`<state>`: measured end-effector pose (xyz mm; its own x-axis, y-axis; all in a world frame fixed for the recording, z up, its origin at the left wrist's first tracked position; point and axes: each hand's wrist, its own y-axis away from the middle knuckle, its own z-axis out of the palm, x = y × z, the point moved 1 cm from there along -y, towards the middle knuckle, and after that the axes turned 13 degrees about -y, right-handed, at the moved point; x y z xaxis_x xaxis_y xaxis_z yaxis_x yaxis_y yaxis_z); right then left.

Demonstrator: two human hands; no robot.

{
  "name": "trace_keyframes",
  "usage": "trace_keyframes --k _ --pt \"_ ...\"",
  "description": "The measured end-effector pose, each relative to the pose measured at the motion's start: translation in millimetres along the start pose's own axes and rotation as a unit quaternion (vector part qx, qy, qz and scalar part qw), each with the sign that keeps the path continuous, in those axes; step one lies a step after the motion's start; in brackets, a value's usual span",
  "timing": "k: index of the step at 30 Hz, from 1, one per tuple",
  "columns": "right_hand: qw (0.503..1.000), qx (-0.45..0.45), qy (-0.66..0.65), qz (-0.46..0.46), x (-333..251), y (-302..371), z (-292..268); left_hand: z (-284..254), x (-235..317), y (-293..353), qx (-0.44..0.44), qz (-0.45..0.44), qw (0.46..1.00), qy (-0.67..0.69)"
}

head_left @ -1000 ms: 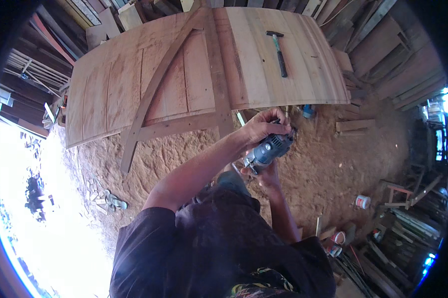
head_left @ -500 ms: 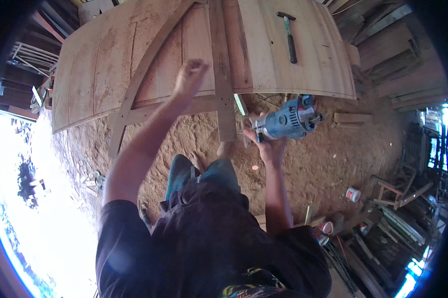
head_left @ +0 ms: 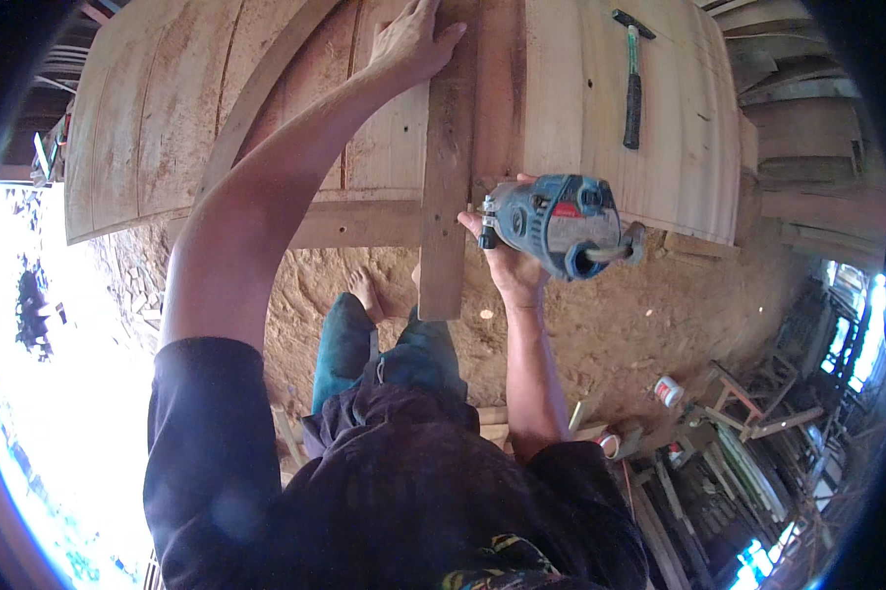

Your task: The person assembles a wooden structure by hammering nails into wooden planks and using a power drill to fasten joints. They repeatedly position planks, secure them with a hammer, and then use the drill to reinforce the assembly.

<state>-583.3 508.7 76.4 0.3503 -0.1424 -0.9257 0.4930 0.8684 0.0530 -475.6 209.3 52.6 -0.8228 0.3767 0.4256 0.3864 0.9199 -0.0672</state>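
Note:
My right hand (head_left: 514,267) is wrapped round a blue trim router (head_left: 551,221), held sideways just off the near edge of a wooden panel (head_left: 572,118). The router's cord end points to the right. Up at the top, my left hand (head_left: 413,44) lies with fingers stretched out and thumb apart at the left edge of a straight wooden strip (head_left: 446,187). That strip runs across the panel and juts out past its near edge. Left of it are a curved wooden strip (head_left: 258,88), partly behind my left arm, and a crosspiece (head_left: 356,225).
A hammer (head_left: 632,93) with a dark grip lies on the panel's right part. Sawdust covers the ground (head_left: 600,324) around my bare feet. A white tub (head_left: 668,391), a wooden frame (head_left: 757,398) and stacked timber (head_left: 698,511) stand at the lower right.
My left hand has reached forward, from a closed shape above the panel to the straight strip, and its fingers have opened. The router has turned slightly in my right hand. My view has moved closer.

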Motion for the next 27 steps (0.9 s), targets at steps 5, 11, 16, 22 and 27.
trace_keyframes --k 5,11,16,22,27 --pt "0.974 -0.033 0.224 -0.017 -6 -3 4 6 25 -14 0.045 -0.007 0.999 -0.015" --pt "0.936 -0.018 0.341 -0.083 -7 -6 6 33 21 -16 0.112 0.0 0.992 -0.064" --pt "0.95 0.005 0.309 -0.039 -3 -12 5 29 25 -19 0.104 -0.004 0.992 -0.074" --pt "0.913 0.007 0.38 -0.146 -5 -23 15 27 27 -18 0.085 -0.006 0.994 -0.073" --pt "0.941 0.014 0.326 -0.089 4 -22 8 27 28 -17 0.065 -0.014 0.995 -0.076"
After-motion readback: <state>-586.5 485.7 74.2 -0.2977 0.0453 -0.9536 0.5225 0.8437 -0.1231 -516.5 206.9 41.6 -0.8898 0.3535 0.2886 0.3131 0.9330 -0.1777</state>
